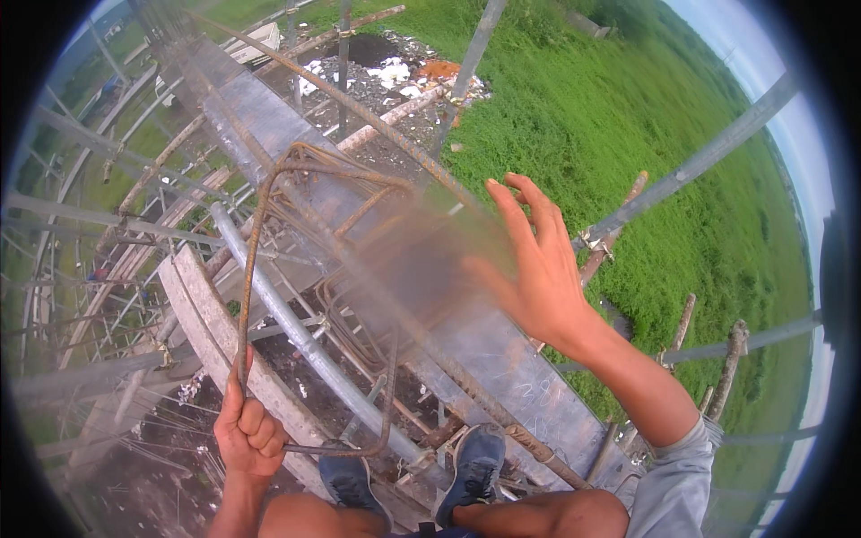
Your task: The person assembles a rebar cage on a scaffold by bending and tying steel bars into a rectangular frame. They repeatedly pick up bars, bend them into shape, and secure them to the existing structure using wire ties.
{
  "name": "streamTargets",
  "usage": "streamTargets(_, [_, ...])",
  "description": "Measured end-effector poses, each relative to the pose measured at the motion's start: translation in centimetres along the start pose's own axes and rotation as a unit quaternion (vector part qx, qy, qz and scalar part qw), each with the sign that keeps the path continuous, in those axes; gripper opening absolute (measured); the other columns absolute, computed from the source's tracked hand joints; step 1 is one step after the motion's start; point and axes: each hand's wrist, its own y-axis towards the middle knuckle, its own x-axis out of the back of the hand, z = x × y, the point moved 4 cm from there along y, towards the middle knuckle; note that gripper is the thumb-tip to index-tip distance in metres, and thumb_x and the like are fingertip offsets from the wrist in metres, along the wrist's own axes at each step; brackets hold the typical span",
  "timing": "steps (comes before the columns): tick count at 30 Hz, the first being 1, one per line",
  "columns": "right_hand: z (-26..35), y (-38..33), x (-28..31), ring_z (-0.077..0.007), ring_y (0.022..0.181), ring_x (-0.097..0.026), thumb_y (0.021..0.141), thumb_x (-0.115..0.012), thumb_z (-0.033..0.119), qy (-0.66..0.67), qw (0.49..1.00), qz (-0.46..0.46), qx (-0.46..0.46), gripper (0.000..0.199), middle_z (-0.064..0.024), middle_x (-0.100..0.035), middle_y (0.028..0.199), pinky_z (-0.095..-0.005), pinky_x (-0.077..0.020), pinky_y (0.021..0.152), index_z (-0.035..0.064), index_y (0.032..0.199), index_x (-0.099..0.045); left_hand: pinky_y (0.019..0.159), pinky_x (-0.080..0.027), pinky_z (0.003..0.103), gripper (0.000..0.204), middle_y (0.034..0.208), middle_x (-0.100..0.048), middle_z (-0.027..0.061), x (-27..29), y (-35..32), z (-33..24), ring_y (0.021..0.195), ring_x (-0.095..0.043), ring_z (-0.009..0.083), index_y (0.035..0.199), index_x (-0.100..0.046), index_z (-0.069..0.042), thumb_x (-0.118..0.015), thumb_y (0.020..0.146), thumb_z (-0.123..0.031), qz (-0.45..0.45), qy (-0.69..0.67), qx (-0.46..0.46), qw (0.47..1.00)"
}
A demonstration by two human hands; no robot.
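Observation:
My left hand (248, 433) is shut around the side of a rusty rebar stirrup (269, 193), a bent rectangular loop that rises from my fist to about mid-frame. Several more stirrups show as a motion-blurred bundle (395, 260) just right of it. My right hand (532, 264) hovers open, fingers spread, at the blurred bundle's right edge; I cannot tell whether it touches. Both my blue shoes (475, 462) stand on a long formwork beam (269, 117), with a rusty rebar bar (359, 112) running along it.
I am high up on scaffolding. Galvanised pipes (296, 327) cross beneath and beside me, one diagonal pipe (708, 152) at right. Wooden poles (731, 363) stand lower right. Far below lie green grass (628, 99) and a rubble patch (395, 72).

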Motion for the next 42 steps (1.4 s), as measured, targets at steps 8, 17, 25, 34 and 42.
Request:
streamTargets(8, [5.4,5.4,-5.3,-0.0342,0.098,-0.065,0.104,-0.058,0.034,0.117,0.938,0.145,0.292,0.032,-0.0161,-0.069,0.104,-0.0493,-0.0488,0.093,0.0043,0.115,-0.066,0.038,-0.012,0.023,0.048,0.058,-0.014,-0.008,1.2,0.4,3.2,0.042,-0.011,0.0052,0.162,-0.033,-0.025,-0.035,0.115,-0.035,0.043,-0.006,0.054,0.998])
streamTargets(17, [7.4,6.5,-7.2,-0.0391,0.049,-0.056,0.104,-0.057,0.038,0.145,0.989,-0.008,0.024,0.052,-0.0152,-0.053,0.047,-0.0491,-0.0478,0.066,0.0077,0.062,-0.065,0.038,-0.014,0.023,0.045,0.059,-0.015,-0.0083,1.5,0.7,4.7,0.043,-0.013,0.0053,0.159,-0.038,-0.024,-0.034,0.115,-0.034,0.034,0.008,-0.005,0.999])
streamTargets(25, [5.8,7.1,-8.8,-0.038,0.046,-0.06,0.099,-0.063,0.051,0.06,0.996,-0.039,0.056,0.055,-0.0153,-0.055,0.046,-0.0499,-0.0509,0.059,0.0083,0.064,-0.067,0.039,-0.016,0.024,0.042,0.059,-0.017,-0.0086,1.4,1.7,7.7,0.043,-0.015,0.0055,0.155,-0.045,-0.025,-0.035,0.115,-0.036,-0.029,-0.007,0.021,0.999])
streamTargets(34, [5.0,7.8,-8.9,-0.0376,0.045,-0.06,0.095,-0.065,0.058,0.024,0.991,-0.04,0.128,0.06,-0.0149,-0.054,0.045,-0.0485,-0.0529,0.057,0.0075,0.063,-0.067,0.04,-0.016,0.024,0.044,0.059,-0.016,-0.0077,0.5,2.4,8.4,0.043,-0.015,0.0065,0.157,-0.041,-0.026,-0.033,0.115,-0.035,0.089,-0.109,0.043,0.989])
streamTargets(42, [3.4,7.2,-7.3,-0.0338,0.059,-0.065,0.093,-0.068,0.058,0.042,0.987,-0.035,0.149,0.058,-0.0137,-0.06,0.055,-0.046,-0.0542,0.072,0.0071,0.065,-0.064,0.042,-0.017,0.024,0.044,0.058,-0.018,-0.0071,0.1,2.7,11.5,0.044,-0.018,0.0075,0.156,-0.04,-0.03,-0.038,0.113,-0.04,0.045,-0.056,0.021,0.997])
